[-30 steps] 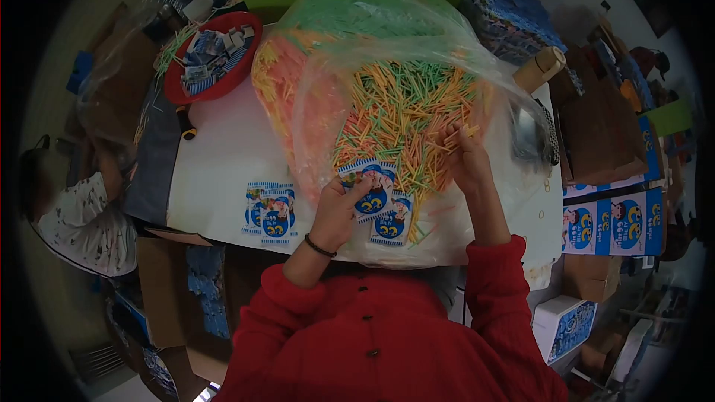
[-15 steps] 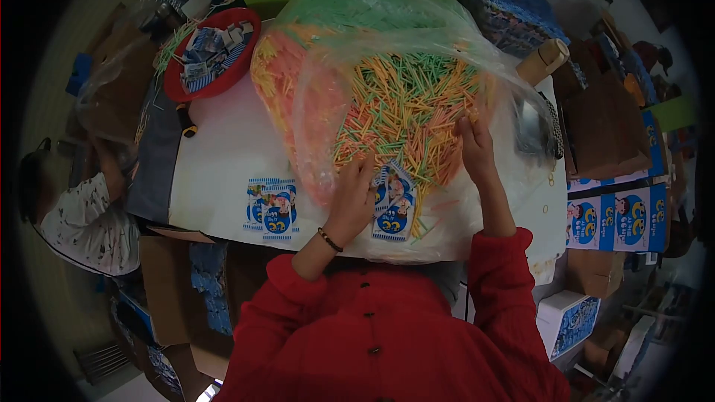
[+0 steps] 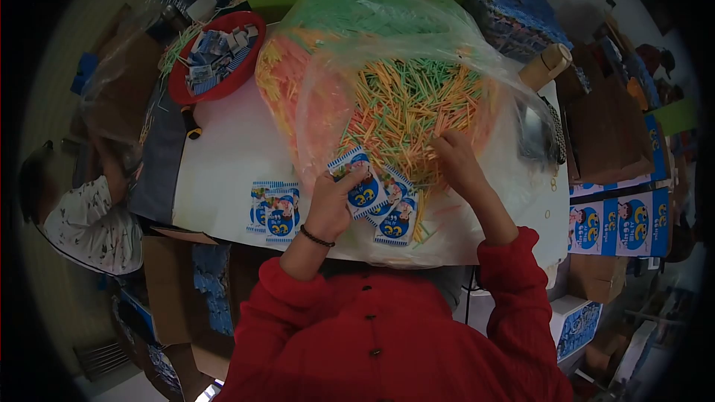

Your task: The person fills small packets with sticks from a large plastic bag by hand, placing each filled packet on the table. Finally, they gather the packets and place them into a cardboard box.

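Observation:
My left hand (image 3: 328, 207) grips a small blue-and-white printed packet (image 3: 366, 192), its thumb lying across the front. Thin pastel sticks (image 3: 406, 108) in green, orange and pink fill a large clear plastic bag (image 3: 316, 97) before me. At the near right side of that heap, my right hand (image 3: 458, 164) has its fingers pinched together; whatever is between them is too small to make out. Just under the held packet lie similar packets (image 3: 397, 225) on the bag's near edge. Left of my left hand, more packets (image 3: 281, 214) rest on the white table (image 3: 216, 171).
A red bowl (image 3: 255, 56) with small packets stands at the back left, near a dark-and-yellow tool handle (image 3: 191, 123). At the right are a tan cylinder (image 3: 545, 65) and printed cartons (image 3: 622, 223). Another person (image 3: 93, 219) sits at the left.
My left hand has shifted left and now shows a packet held up, tilted. My right hand has moved left and down over the sticks, with its fingers turned inward.

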A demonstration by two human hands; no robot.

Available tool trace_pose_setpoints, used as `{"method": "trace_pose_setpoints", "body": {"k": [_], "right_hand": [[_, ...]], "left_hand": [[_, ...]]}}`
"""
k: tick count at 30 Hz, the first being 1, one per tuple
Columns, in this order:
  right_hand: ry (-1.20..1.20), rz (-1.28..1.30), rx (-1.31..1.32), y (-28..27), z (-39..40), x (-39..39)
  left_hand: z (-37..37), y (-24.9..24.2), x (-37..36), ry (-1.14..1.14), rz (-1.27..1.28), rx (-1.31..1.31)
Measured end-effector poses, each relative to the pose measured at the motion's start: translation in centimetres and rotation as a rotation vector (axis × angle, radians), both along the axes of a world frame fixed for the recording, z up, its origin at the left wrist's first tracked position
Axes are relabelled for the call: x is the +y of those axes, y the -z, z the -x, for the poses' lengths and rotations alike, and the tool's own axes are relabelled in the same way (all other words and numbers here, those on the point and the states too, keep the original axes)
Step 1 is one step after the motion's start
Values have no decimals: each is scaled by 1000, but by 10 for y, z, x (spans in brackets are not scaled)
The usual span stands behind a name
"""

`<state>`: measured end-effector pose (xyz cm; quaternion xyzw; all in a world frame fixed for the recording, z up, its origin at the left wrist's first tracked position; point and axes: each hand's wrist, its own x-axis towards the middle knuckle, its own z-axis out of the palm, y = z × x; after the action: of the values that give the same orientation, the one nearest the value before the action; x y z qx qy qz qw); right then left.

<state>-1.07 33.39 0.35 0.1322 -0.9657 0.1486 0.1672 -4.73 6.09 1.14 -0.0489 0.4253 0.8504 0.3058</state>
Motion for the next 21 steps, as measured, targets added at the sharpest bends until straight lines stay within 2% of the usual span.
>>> {"method": "trace_pose_setpoints", "body": {"k": [1, 3, 4, 6, 7, 9, 10, 12, 13, 15, 16, 18, 21], "right_hand": [[-4, 0, 2, 0, 3, -2], [115, 946, -7, 1, 5, -10], [120, 949, -9, 5, 5, -10], [187, 1512, -110, 11, 9, -8], [191, 1513, -104, 12, 8, -12], [374, 1705, -117, 13, 9, -22], [372, 1705, -117, 15, 10, -21], [351, 1960, -70, 24, 13, -14], [354, 1961, -72, 33, 14, -6], [257, 2287, -175, 48, 18, 11], [256, 2286, -176, 30, 17, 3], [479, 2341, -217, -1, 11, -11], [402, 2262, -309, 7, 4, -8]], "left_hand": [[-2, -2, -1, -4, 0, 2], [-8, -6, -2, 8, -92, -22], [-9, -4, -3, 11, -89, -26], [-9, -1, -6, 115, -98, -207], [-10, -1, -5, 121, -98, -206], [-14, -2, 0, 56, -126, -252], [-15, -1, 1, 54, -126, -251], [-17, 6, 3, 73, -95, -92], [-17, 8, 1, 72, -94, -94], [-15, 12, -2, 158, -154, -66], [-15, 13, -2, 157, -154, -65], [-14, 10, 1, 149, -218, -88], [-20, -2, 9, 75, -190, -138]]}}
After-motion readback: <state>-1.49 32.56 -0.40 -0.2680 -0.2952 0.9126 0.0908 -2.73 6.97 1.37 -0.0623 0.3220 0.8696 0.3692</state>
